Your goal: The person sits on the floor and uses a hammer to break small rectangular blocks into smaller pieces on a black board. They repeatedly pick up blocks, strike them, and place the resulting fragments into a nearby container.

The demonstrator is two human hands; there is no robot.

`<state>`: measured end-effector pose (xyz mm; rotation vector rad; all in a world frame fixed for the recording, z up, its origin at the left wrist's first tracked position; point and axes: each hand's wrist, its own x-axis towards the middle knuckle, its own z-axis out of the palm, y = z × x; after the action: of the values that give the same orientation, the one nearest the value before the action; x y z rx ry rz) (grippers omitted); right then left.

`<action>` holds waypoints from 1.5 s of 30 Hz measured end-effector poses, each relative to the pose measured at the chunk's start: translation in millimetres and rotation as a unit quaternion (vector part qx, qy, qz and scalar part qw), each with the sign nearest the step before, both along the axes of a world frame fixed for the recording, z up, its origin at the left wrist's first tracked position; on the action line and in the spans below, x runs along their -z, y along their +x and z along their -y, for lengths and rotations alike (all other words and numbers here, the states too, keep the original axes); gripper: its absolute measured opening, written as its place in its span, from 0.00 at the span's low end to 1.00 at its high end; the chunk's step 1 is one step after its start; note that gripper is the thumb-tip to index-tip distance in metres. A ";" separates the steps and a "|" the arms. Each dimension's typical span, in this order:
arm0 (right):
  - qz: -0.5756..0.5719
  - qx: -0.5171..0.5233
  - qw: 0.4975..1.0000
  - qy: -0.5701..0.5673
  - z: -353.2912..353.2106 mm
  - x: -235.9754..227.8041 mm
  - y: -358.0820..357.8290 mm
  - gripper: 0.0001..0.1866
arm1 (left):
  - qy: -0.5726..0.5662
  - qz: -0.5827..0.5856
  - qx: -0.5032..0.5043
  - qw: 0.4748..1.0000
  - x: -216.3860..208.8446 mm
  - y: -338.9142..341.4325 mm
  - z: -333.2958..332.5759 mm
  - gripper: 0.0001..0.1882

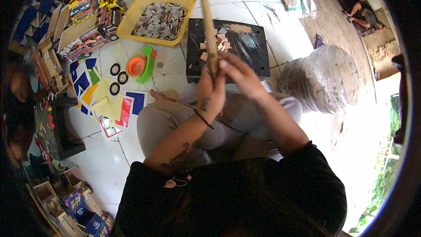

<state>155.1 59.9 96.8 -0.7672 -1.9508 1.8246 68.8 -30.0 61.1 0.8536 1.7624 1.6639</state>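
Observation:
A hammer with a wooden handle and a dark metal head points away from me, upright in the picture. My left hand is closed round the lower end of its handle. From the right, my right hand closes its fingers on the handle just above the left; this hand is slightly blurred. Beneath the hammer, on a black block with a scratched top, lies a loose pile of small tan square pieces, partly hidden by the handle and fingers.
Beyond the block's left corner stands a yellow basin of small grey and brown squares. Black toy wheels, an orange tape roll in a green dispenser, coloured sheets and toy trucks lie left. At right sits a plastic-wrapped bundle.

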 end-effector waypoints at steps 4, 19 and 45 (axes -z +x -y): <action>-0.078 0.133 0.986 -0.060 15.7 15.8 6.8 0.18 | 0.001 -0.179 0.094 0.979 -6.0 23.4 5.1 0.23; 0.256 0.149 0.915 0.274 -146.1 70.6 106.8 0.19 | -0.057 -0.512 0.310 0.799 -13.1 30.3 -62.8 0.26; 0.450 0.066 0.751 0.479 -107.7 73.9 77.9 0.20 | -0.031 -0.341 -0.173 0.923 27.5 -128.3 -33.8 0.19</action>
<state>233.0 167.6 22.9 -1.4275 -2.8036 0.0649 -59.5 3.8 33.6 1.2544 2.5455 1.6143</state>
